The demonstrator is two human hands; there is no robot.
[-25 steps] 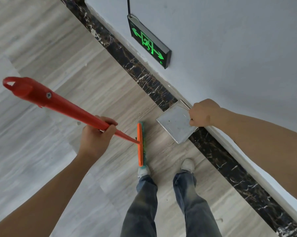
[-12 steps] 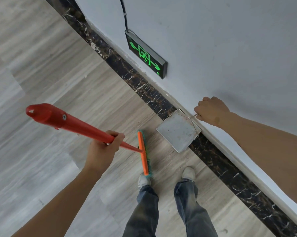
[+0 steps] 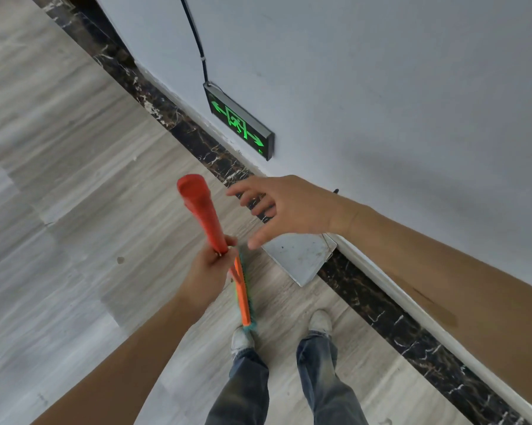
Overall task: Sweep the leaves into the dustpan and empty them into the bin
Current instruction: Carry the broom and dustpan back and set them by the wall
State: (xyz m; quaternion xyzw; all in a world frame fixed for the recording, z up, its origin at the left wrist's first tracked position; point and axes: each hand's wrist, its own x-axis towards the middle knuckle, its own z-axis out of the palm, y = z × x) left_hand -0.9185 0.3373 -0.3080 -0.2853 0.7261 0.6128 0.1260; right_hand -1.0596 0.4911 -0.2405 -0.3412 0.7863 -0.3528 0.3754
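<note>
Hands at the broom and dustpan. Left hand (image 3: 211,273) is closed around the red handle of the broom (image 3: 202,210), holding it nearly upright so the orange brush head (image 3: 242,297) rests on the floor (image 3: 74,179) beside the feet. Dustpan (image 3: 298,256) lies flat on the floor against the dark marble skirting (image 3: 381,305), mouth toward the brush, probably parked to receive sweepings. Right hand (image 3: 289,207) hovers above it, fingers spread, holding nothing, forearm extended from the right. No leaves or bin are visible. Exit sign (image 3: 240,124) glows on the wall (image 3: 412,87).
</note>
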